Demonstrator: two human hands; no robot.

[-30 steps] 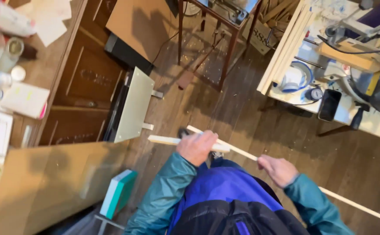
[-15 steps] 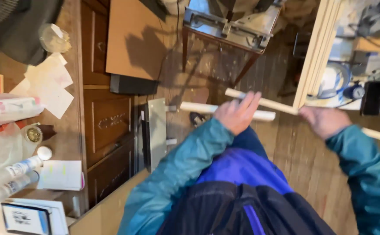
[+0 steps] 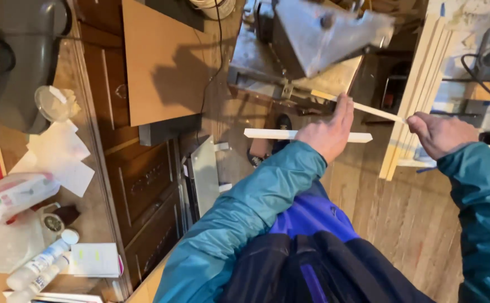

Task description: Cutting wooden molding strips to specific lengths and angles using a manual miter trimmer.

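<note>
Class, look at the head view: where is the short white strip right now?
The short strip lies level, centre-right, held in the left hand, below the grey machine and left of the long strip and right hand.

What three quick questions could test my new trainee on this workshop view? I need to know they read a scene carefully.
1. True or false: the left hand holds a short pale wooden strip level across the body.
2. Which does the right hand grip? A) a hammer B) a long thin wooden strip C) a bottle
3. Fill in: the metal machine stands ____ the hands in the picture.

Key: 1 true. 2 B. 3 above.
</note>
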